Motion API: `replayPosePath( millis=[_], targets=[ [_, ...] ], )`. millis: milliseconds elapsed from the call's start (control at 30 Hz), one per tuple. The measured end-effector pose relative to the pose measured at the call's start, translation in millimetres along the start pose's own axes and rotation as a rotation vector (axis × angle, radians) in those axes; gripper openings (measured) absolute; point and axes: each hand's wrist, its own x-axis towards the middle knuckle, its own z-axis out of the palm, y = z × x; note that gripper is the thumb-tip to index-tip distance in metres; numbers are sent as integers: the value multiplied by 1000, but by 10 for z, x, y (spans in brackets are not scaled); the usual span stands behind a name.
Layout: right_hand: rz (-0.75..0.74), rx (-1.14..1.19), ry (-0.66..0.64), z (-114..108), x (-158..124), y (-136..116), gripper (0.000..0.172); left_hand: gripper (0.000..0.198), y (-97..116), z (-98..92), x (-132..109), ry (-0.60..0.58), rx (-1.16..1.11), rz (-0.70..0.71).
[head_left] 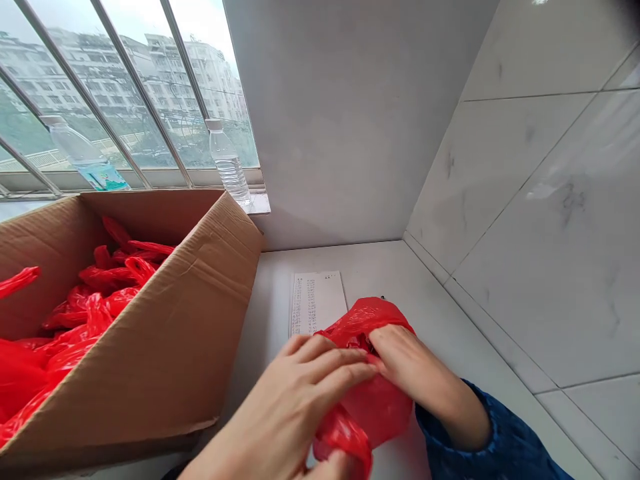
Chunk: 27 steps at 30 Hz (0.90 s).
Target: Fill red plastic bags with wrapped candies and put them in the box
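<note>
A thin red plastic bag (383, 407) is held up over the white tabletop. My left hand (305, 393) grips it on its near left side, with the fingers bent over the bag's edge and part of the plastic bunched near the thumb. Into the bag's mouth reaches my right hand (400, 350), its fingers hidden inside the red plastic. Something dark shows faintly in the opening beside those fingers, too small to name. Behind the bag a sheet of paper (315, 300) with columns of writing lies flat, partly covered.
An open cardboard box (200, 320) holding several knotted red bags (100, 300) stands at the left. Two plastic bottles, a blue-labelled one (87, 157) and a clear one (229, 163), stand by the barred window. A tiled wall (540, 233) bounds the right.
</note>
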Motion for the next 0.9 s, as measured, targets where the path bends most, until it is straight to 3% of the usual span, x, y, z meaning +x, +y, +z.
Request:
replayPosePath(
  millis=[67, 133, 267, 367, 533, 667, 900],
  targets=[
    [12, -49, -51, 48, 88, 34, 21, 43, -14, 188, 78, -75, -5, 14],
    [34, -78, -83, 117, 186, 96, 23, 29, -97, 390, 123, -78, 82, -91],
    [128, -74, -101, 255, 317, 200, 28, 49, -299, 627, 117, -45, 356, -435],
    [173, -45, -134, 338, 345, 197, 38, 64, -351, 638, 99, -63, 427, -516],
    [176, 20, -148, 377, 339, 161, 46, 63, -371, 617, 104, -79, 456, -558],
    [127, 81, -91, 278, 327, 186, 44, 69, -423, 603, 66, -8, 519, -534],
    [76, 185, -36, 82, 314, 197, 33, 62, -436, 473, 6, 88, 532, -459]
  ],
)
